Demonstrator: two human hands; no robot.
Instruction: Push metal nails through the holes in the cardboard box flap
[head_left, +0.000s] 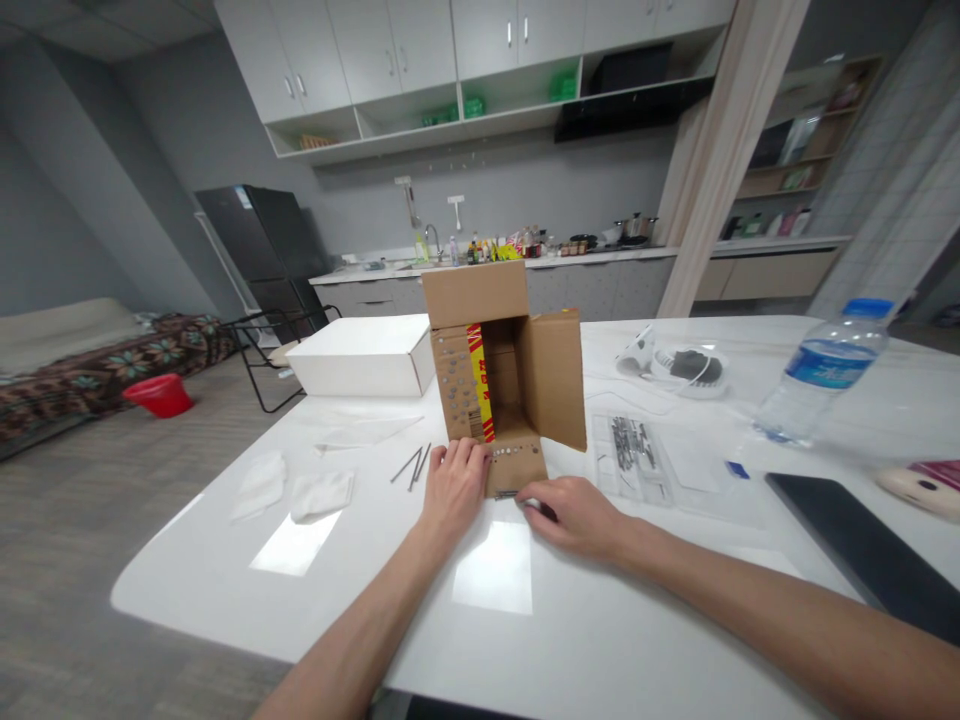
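Note:
A brown cardboard box stands with its opening facing me and its flaps spread. Round grey metal heads dot its left flap. A row of pale round spots crosses the lower flap, which lies towards me. My left hand rests at that flap's left edge, fingers lying forward against the cardboard. At the front edge, the thumb and forefinger of my right hand are closed beside thin dark metal pieces; what they pinch is hidden. Several long nails lie left of my left hand.
A clear plastic case of small metal hardware lies right of the box. Beyond it are a white device, a water bottle and a dark tablet-like slab. Leftward are a white box and crumpled tissues.

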